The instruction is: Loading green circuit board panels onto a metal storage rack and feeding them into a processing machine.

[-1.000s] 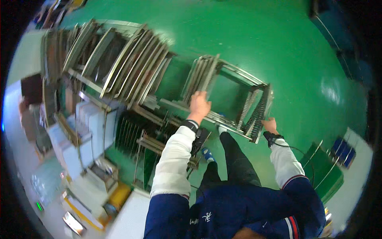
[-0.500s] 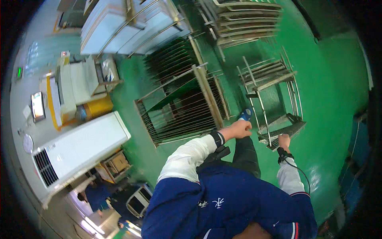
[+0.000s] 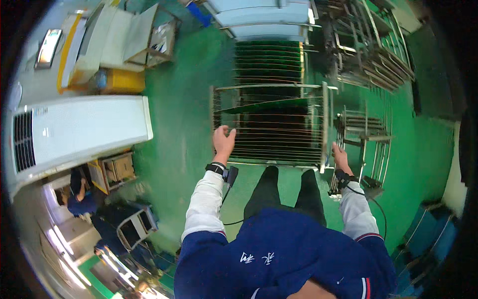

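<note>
Straight ahead stands a wire-shelved metal rack [image 3: 326, 124] with many thin parallel rods and a dark interior. A flat green panel [image 3: 269, 105] lies slantwise across its upper part. My left hand [image 3: 224, 142] is over the rack's left side, its thumb and fingers apart and nothing held. Just outside the right post is my right hand [image 3: 340, 157], fingers stretched forward and empty. Whether either hand touches the frame cannot be made out.
Right of the rack stands a small metal stand [image 3: 366, 137], with stacked metal frames [image 3: 381, 70] beyond. A white air conditioner [image 3: 84, 132] is at left, near a yellow container [image 3: 119, 80]. Pale panels [image 3: 264, 17] stand behind the rack. A person [image 3: 82, 202] is at lower left.
I have turned toward the rack, which now lies squarely ahead. My left hand has moved to its left side. My right hand has left the small stand and is by the rack's right post.
</note>
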`<state>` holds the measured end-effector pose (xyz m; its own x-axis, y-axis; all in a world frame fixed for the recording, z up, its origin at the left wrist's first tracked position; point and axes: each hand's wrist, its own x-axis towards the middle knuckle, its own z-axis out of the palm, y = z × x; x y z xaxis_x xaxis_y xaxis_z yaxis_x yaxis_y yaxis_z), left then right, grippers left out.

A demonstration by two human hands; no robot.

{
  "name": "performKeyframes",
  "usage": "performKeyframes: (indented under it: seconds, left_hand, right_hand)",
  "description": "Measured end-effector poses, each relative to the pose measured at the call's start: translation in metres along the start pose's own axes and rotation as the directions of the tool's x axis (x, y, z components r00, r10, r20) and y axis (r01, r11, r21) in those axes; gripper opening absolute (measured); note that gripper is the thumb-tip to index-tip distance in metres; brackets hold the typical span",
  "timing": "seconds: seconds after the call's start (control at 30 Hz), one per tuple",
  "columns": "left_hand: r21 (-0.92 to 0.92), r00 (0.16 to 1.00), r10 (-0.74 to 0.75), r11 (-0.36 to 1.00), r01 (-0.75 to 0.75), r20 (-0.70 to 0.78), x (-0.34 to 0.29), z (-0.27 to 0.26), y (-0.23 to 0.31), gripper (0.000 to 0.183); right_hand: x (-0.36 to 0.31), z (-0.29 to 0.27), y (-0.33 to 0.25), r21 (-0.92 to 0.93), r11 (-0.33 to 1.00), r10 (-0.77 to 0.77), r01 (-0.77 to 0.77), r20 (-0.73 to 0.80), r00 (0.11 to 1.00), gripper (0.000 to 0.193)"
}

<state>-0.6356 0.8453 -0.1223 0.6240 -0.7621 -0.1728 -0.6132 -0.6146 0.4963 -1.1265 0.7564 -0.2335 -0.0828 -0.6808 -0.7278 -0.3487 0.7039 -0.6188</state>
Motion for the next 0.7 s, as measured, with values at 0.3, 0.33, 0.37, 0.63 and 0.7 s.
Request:
performKeyframes:
  seconds: [0.3, 0.33, 0.37, 0.63, 0.7]
  left_hand:
    - [-0.498, 0.894, -0.384, 0.742, 0.448, 0.233, 0.048, 0.0, -0.12, 0.078]
    - [-0.494, 0.895, -0.39, 0.747, 0.445, 0.217, 0.046, -0.006, -0.11, 0.076]
    - [-0.488, 0.899, -0.384, 0.755, 0.437, 0.21, 0.047, -0.012, -0.09, 0.074]
    - [-0.302, 0.876, -0.417, 0.826, 0.477, 0.242, 0.052, -0.006, -0.1, 0.066]
    - [-0.263, 0.9, -0.396, 0.862, 0.433, 0.183, 0.034, -0.016, -0.104, 0.064]
  right_hand:
    - [0.026, 0.045, -0.061, -0.21, 0.973, -0.129, 0.095, -0.154, 0.98, 0.07]
    - [0.026, 0.052, -0.067, -0.195, 0.971, -0.168, 0.137, -0.155, 0.974, 0.073]
    - [0.027, 0.055, -0.068, -0.318, 0.937, -0.239, 0.145, -0.28, 0.93, 0.078]
    - [0.072, 0.039, -0.049, -0.196, 0.98, -0.102, 0.032, -0.355, 0.929, 0.065]
    - [0.078, 0.038, -0.049, -0.235, 0.972, -0.073, 0.018, -0.226, 0.971, 0.079]
